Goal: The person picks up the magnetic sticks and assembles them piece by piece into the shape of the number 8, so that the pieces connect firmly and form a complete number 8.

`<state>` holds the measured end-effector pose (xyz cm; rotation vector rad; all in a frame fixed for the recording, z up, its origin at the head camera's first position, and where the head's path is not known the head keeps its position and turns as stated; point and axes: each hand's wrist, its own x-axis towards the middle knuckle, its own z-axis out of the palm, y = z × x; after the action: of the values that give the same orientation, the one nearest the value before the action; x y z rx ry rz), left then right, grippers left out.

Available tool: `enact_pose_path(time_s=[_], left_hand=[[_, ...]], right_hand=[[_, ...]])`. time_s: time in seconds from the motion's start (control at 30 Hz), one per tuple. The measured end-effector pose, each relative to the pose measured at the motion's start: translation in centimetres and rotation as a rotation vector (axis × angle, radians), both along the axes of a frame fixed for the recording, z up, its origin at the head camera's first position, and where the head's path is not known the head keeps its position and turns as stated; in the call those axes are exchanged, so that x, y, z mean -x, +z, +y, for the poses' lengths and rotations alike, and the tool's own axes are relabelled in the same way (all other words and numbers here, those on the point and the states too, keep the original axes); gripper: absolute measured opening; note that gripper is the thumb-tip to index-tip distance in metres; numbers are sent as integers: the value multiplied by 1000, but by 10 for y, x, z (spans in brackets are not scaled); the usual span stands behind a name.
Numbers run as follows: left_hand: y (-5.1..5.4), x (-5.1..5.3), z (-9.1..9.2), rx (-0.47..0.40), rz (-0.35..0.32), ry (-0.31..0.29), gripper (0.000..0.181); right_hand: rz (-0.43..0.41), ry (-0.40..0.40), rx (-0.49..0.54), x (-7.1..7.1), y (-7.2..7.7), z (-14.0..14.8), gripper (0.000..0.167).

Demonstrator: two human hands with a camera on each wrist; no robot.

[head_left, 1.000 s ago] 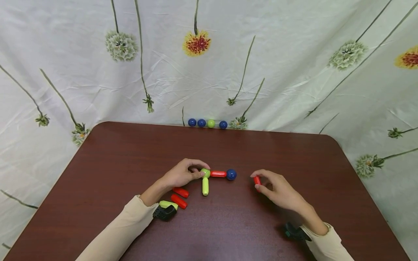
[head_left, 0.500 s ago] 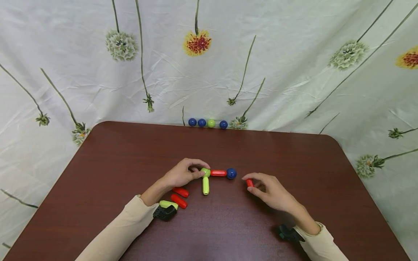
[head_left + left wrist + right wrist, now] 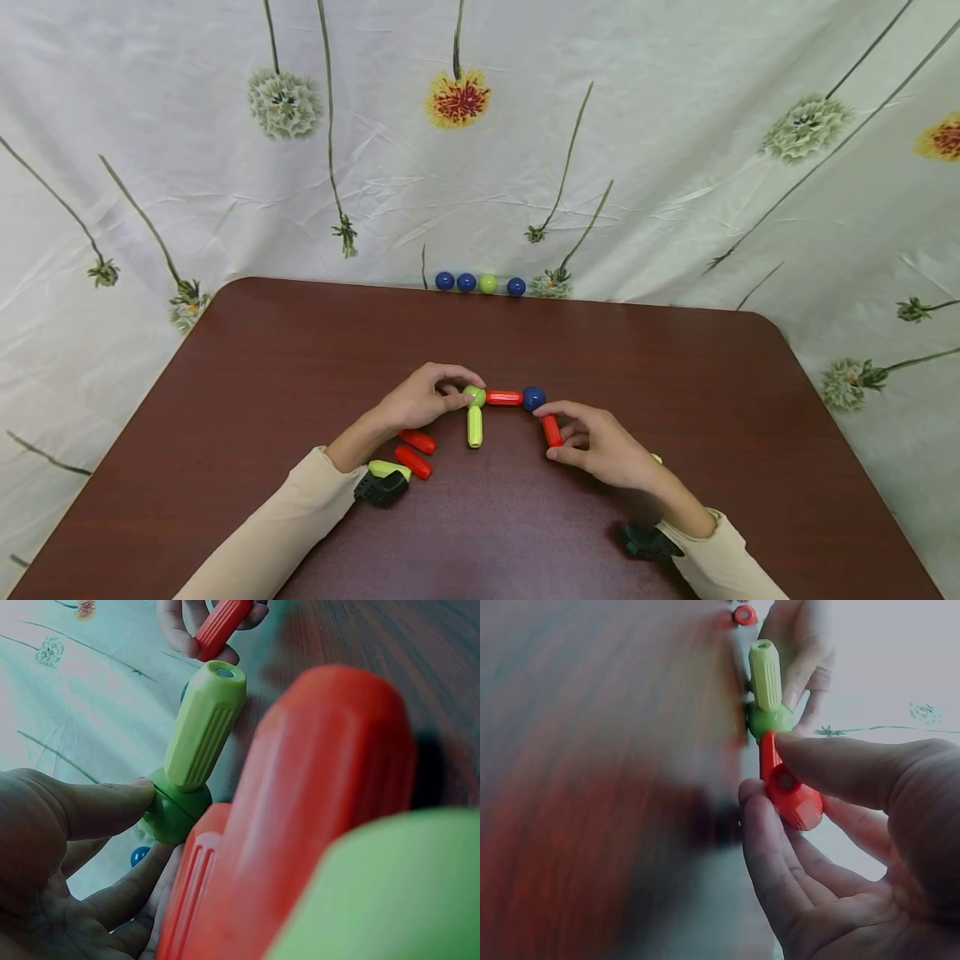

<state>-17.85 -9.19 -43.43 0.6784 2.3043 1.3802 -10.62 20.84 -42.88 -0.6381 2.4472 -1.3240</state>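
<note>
My left hand (image 3: 423, 400) pinches a green ball (image 3: 475, 396) between thumb and fingers. A yellow-green stick (image 3: 475, 427) extends from that ball toward me, and a red stick (image 3: 504, 398) runs right from it to a blue ball (image 3: 534, 398). My right hand (image 3: 603, 446) grips another red stick (image 3: 552, 431), its far end just below the blue ball; a fingertip hides whether they touch. The right wrist view shows this held stick (image 3: 802, 804) between thumb and fingers. In the left wrist view, the green ball (image 3: 176, 810) sits at my left fingertips.
Two loose red sticks (image 3: 413, 462) and a yellow-green stick (image 3: 390, 471) lie by my left wrist. Something yellow-green (image 3: 657, 458) peeks out behind my right wrist. Several balls (image 3: 487, 284) line the far edge of the brown table (image 3: 337, 325), before a flowered cloth (image 3: 637, 125).
My right hand has moved left with the red stick, from well apart to close beside the blue ball. The left hand stays on the green ball. The yellow-green thing behind the right wrist has come into view.
</note>
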Motion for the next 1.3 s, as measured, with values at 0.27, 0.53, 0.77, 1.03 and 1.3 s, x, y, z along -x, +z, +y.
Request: enact_pose_path(time_s=[0.27,0.53,0.77,1.03,1.3], left_hand=[[-2,1,0,1,9,-5,21],[-2,1,-1,1,12,-4,21],[-1,1,-1,0,10,1,21],[-1,1,-1,-6,13,-10,21],[0,0,-1,-34,2,-13,22]], right_hand=[[57,22,-17,-1,-4,-6,46],[104,45,-33,-2,-9,-11,43],[124,34,-69,-1,-11,-12,43],[144,11,-84,1,-11,-14,44],[152,14,-87,0,-11,-14,44]])
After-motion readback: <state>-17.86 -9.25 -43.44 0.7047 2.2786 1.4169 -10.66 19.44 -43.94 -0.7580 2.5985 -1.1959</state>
